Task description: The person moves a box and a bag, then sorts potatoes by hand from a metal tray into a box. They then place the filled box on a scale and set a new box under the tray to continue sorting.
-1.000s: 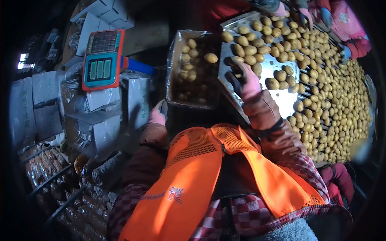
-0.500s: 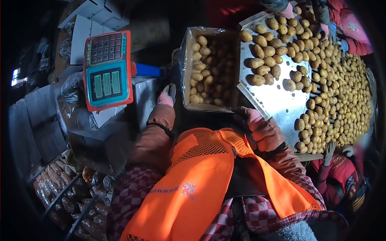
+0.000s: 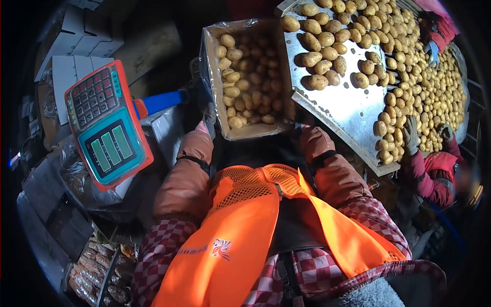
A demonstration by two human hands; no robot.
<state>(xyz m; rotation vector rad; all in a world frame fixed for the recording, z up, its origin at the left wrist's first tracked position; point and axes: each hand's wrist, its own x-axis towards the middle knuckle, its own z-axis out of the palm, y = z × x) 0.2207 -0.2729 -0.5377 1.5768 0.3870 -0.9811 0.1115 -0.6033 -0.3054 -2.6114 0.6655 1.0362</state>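
A cardboard box (image 3: 255, 134) lined with clear plastic stands in front of me, with potatoes (image 3: 231, 92) inside. My left hand (image 3: 207, 123), in a pink and grey glove, is closed against the box's near left side, fingers pointing forward along the wall. At the near right corner is my right hand (image 3: 298, 129), whose fingers are lost in dark shadow beside the box. A metal sorting table (image 3: 337, 107) slopes up to the box's right side, with loose potatoes (image 3: 321, 48) on it.
To the left stands a red and teal weighing scale (image 3: 110, 128) with a blue arm (image 3: 161, 102). White cartons (image 3: 76, 71) are stacked behind it. Many potatoes (image 3: 424, 97) cover the rack at right, where a co-worker's gloved hand (image 3: 410, 135) rests. Wrapped bundles (image 3: 92, 271) lie lower left.
My view has turned, so the scale sits lower and the table higher. My left hand has come in against the box; my right hand has moved to its near right corner.
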